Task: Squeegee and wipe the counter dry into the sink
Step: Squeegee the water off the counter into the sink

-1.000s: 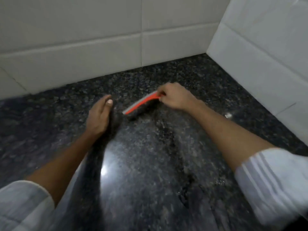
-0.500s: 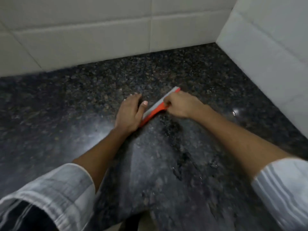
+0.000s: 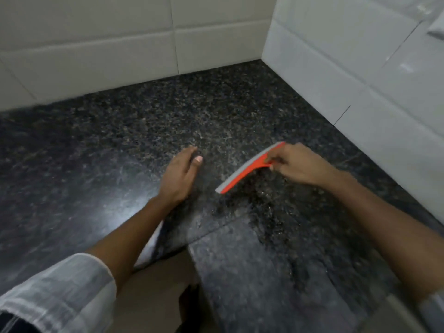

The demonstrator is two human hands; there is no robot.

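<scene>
The table (image 3: 144,121) is dark speckled granite, set into a corner where two walls of pale rectangular tile (image 3: 96,44) meet — one wall runs along the far edge, the other along the right. The stone shines under a light on its left half, and a wet patch (image 3: 276,212) with streaks and small beads of water lies on the right half, running from the tool back toward the near edge. At that near edge the stone steps: a lower piece juts forward on the right, and a tan floor (image 3: 153,296) shows below the gap.

There is one squeegee (image 3: 247,169), orange with a grey blade, and there are two hands. The right hand (image 3: 300,164) holds the squeegee by its short handle, fingers curled round it, with the blade slanting from upper right to lower left at the far end of the wet patch; whether its edge touches the stone cannot be told. The left hand (image 3: 180,176) rests on the stone just left of the blade, apart from it, fingers fairly straight and holding nothing. Both forearms are bare, and a white rolled sleeve (image 3: 60,289) shows on the left arm. The sink is out of view.
</scene>
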